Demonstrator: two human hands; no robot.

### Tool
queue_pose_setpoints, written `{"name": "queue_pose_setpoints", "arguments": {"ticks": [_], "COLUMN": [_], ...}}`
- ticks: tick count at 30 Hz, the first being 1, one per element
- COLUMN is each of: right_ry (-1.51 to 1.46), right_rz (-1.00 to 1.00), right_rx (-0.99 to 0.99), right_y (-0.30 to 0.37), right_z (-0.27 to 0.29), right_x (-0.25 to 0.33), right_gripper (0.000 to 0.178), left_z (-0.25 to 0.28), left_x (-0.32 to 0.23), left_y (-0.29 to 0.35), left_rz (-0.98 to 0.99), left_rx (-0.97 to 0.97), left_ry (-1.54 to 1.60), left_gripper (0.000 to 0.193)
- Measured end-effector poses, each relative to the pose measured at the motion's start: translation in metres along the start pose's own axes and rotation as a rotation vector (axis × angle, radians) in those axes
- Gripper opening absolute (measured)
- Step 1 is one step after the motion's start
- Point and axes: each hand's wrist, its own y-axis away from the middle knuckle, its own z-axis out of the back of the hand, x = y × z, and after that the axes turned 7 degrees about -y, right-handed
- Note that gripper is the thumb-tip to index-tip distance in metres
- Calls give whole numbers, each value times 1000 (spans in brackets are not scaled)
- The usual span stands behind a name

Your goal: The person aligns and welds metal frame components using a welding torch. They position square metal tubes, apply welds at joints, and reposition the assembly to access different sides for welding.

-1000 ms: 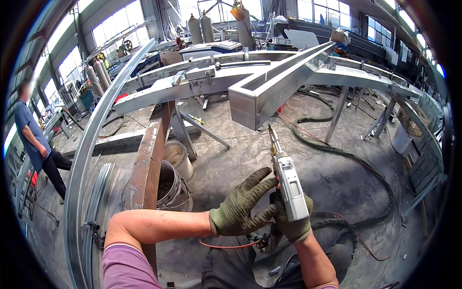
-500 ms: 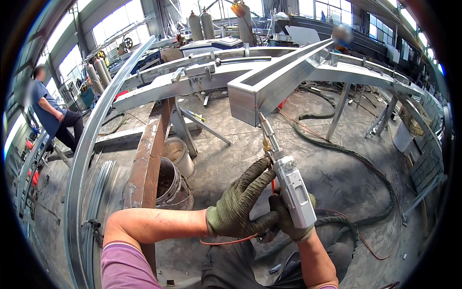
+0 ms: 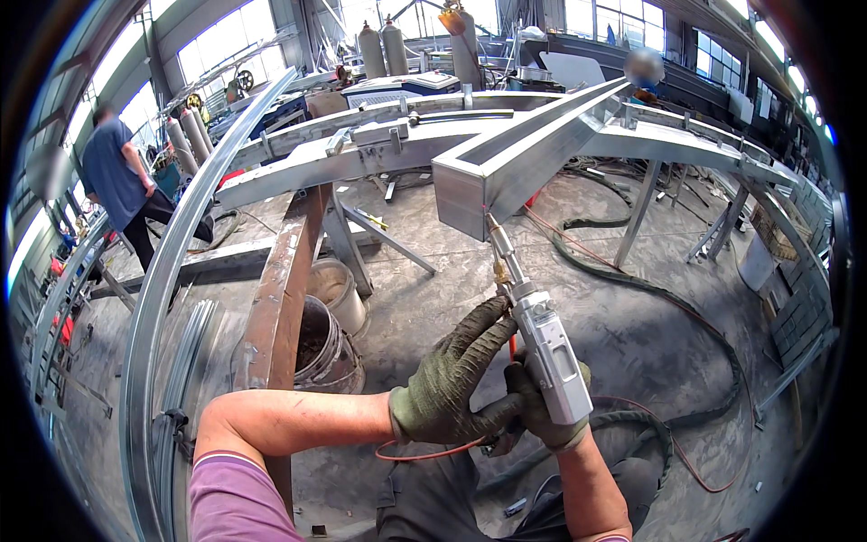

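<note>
A silver handheld welding gun (image 3: 557, 366) points up and away, its narrow nozzle at the lower corner of a hollow metal box beam (image 3: 461, 200). My right hand (image 3: 533, 406), in a dark green glove, is closed round the gun's grip, partly hidden under its body. My left hand (image 3: 442, 384), gloved alike, steadies the gun from the left; its fingers reach to the brass fitting (image 3: 500, 272) behind the nozzle, and its thumb lies near my right hand. A thin orange-red hose (image 3: 424, 458) loops below my left wrist.
Left of me stand a rusty steel beam (image 3: 280, 312), buckets (image 3: 327, 348) and a long bright metal rail (image 3: 152, 325). A thick dark hose (image 3: 673, 294) winds over the floor on the right. A person (image 3: 117, 176) is at the far left; gas cylinders (image 3: 395, 50) stand behind the frame.
At the far left, the person has shifted right and changed posture, a leg now stretched out behind the rail. My hands and the welding gun keep their place at the beam's corner.
</note>
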Motion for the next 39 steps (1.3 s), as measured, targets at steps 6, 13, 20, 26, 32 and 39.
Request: {"name": "queue_pose_setpoints", "arguments": {"ticks": [6, 13, 20, 26, 32, 39], "right_ry": [37, -67, -48, -25, 16, -150], "right_rz": [39, -95, -170, -163, -124, -283], "right_rx": [9, 15, -47, -40, -33, -89], "right_y": [0, 3, -1, 0, 1, 6], "right_z": [2, 2, -2, -1, 0, -4], "right_x": [-6, -7, 5, 6, 5, 16], "right_gripper": [12, 13, 7, 6, 5, 6], "left_z": [0, -1, -1, -2, -4, -2], "left_x": [-1, 1, 1, -1, -1, -3], "left_y": [0, -1, 0, -1, 0, 1], "left_rz": [-3, -9, -11, -10, -6, -3], "left_rx": [-3, 4, 2, -2, -1, -8], "left_ry": [1, 0, -5, 13, 11, 18], "left_gripper": [102, 102, 101, 100, 100, 100]}}
